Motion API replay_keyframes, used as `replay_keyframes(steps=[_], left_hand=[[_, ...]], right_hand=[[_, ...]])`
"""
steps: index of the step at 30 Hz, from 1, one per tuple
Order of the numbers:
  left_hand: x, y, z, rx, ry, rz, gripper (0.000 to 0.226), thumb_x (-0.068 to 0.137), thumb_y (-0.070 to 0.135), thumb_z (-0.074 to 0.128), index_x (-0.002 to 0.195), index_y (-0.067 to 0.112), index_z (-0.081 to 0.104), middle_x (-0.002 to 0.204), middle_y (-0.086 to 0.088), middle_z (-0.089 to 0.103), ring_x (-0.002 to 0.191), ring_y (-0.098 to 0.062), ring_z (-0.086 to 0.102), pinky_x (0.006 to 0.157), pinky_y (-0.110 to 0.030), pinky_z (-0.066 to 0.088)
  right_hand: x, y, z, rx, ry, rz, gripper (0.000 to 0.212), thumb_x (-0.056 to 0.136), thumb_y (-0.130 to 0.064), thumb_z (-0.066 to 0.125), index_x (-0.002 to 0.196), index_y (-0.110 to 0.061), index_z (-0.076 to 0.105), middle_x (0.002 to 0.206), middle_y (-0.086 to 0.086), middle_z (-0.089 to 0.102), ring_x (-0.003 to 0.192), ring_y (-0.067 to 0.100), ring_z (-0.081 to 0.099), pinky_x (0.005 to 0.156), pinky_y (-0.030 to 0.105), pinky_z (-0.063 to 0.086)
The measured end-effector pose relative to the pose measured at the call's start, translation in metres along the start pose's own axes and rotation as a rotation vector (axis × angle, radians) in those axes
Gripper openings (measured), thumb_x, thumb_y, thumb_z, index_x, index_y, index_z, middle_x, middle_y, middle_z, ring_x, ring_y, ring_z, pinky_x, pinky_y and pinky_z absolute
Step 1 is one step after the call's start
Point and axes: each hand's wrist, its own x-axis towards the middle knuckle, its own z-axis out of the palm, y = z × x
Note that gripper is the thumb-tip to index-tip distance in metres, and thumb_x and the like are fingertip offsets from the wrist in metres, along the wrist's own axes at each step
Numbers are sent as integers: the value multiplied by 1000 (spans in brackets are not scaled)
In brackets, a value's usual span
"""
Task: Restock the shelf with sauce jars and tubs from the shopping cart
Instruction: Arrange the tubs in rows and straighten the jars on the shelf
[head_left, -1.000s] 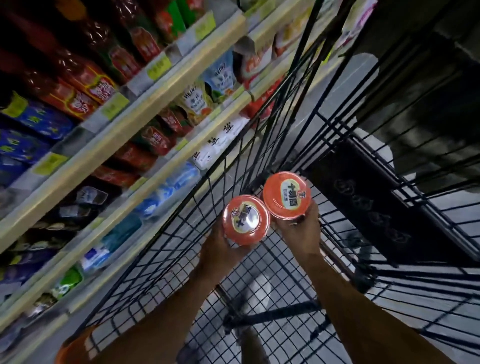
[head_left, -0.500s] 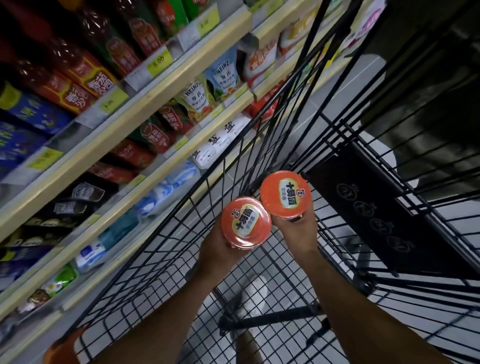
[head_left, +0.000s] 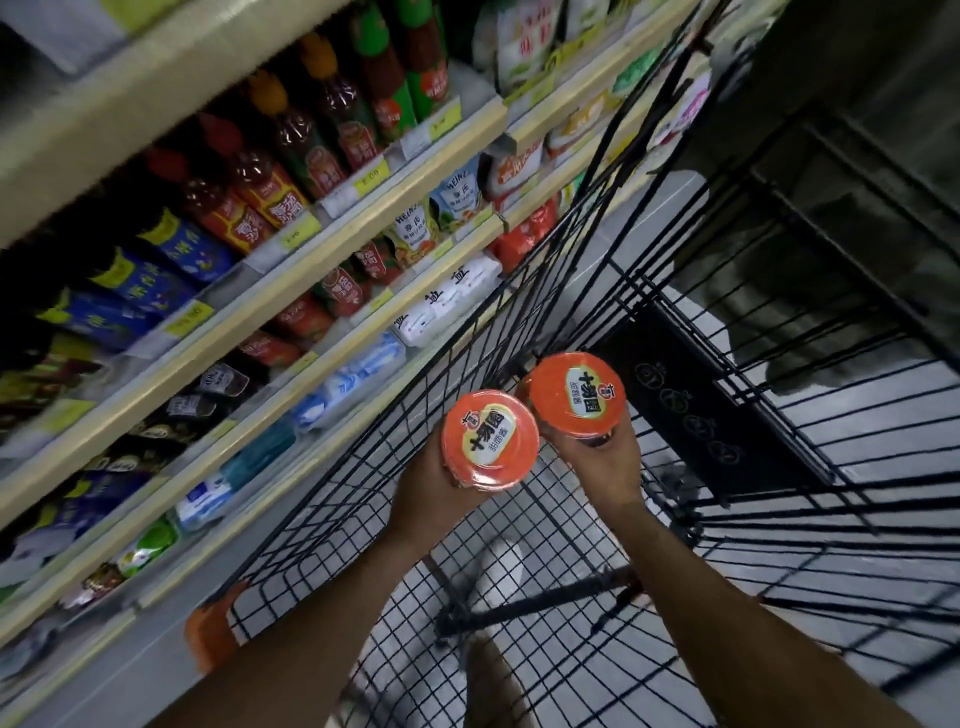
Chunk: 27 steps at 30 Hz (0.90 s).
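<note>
Shelves (head_left: 332, 249), one cart (head_left: 675, 374), two orange-lidded tubs (head_left: 490, 439) (head_left: 575, 399)

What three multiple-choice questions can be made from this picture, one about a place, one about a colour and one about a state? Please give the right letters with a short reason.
1. Where are the left tub and the right tub?
A. on a table
B. held over the cart
C. in a fridge

2. What colour are their lids?
A. green
B. white
C. orange-red

3. What is the left hand doing?
A. gripping the left tub from below
B. hanging empty
C. pushing a door

Key:
1 B, the cart's wire mesh shows beneath both tubs.
2 C, both lids are orange-red with a pale label.
3 A, the left tub sits in its grasp, as the right tub does in the right hand.
</note>
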Motion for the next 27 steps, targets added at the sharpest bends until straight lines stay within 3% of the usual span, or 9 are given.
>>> replay_keyframes(steps=[4, 9, 13, 16, 19, 21, 24, 26, 27], left_hand=[[-29, 19, -19, -46, -20, 3, 90, 57, 40, 94, 130, 61, 46, 119, 23, 68, 110, 1, 66, 92, -39, 60], [-69, 52, -57, -99, 6, 80, 87, 60, 25, 97, 130, 47, 52, 117, 19, 70, 112, 0, 65, 89, -26, 59], [-101, 88, -105, -174, 85, 172, 89, 62, 33, 97, 136, 45, 48, 128, 22, 64, 120, 1, 60, 97, -26, 54], [-134, 115, -152, -242, 185, 222, 89, 61, 34, 98, 131, 53, 45, 123, 37, 60, 117, 11, 57, 94, -13, 48], [-176, 129, -201, -301, 306, 276, 91, 51, 51, 94, 129, 51, 47, 127, 22, 64, 120, 1, 60, 101, -28, 49], [-206, 132, -232, -329, 386, 309, 91, 49, 52, 91, 128, 50, 47, 129, 18, 63, 121, -3, 60, 102, -31, 50], [-254, 122, -272, -383, 499, 327, 94, 52, 43, 94, 135, 37, 51, 128, 11, 66, 119, -12, 64, 97, -33, 54], [-292, 113, -295, -400, 576, 328, 90, 49, 50, 96, 128, 51, 52, 122, 17, 68, 112, -14, 67, 85, -33, 56], [-314, 109, -304, -411, 606, 331, 85, 47, 57, 96, 120, 59, 53, 119, 19, 69, 107, -16, 68, 78, -34, 56]], right_hand=[[-36, -37, -7, -6, 9, -59, 87, 58, -37, 96, 133, -27, 53, 109, -18, 68, 98, -8, 65, 97, 46, 56], [-79, -97, -9, -11, -32, -176, 79, 63, -26, 97, 131, -27, 56, 116, -7, 71, 109, 11, 68, 94, 50, 57], [-114, -157, -2, -4, -106, -334, 72, 66, -17, 92, 129, -17, 57, 111, -11, 69, 98, -7, 66, 82, 14, 52], [-135, -197, 5, -39, -184, -435, 65, 61, -29, 89, 119, -26, 60, 109, -14, 68, 95, -10, 65, 83, 11, 51], [-156, -228, 17, -79, -269, -525, 89, 58, -50, 94, 132, -16, 58, 122, -4, 69, 111, 6, 66, 96, 27, 51], [-175, -247, 28, -92, -308, -581, 101, 51, -57, 92, 133, -10, 57, 122, 2, 68, 108, 4, 66, 93, 25, 53], [-216, -266, 48, -103, -353, -654, 103, 53, -57, 88, 137, -8, 54, 121, 4, 67, 100, 3, 65, 91, 27, 51], [-246, -274, 61, -124, -410, -691, 93, 58, -57, 91, 131, -10, 58, 116, 2, 69, 97, 8, 65, 88, 28, 49], [-264, -277, 66, -133, -431, -694, 78, 62, -47, 91, 126, -13, 60, 112, -3, 69, 93, 2, 65, 83, 23, 50]])
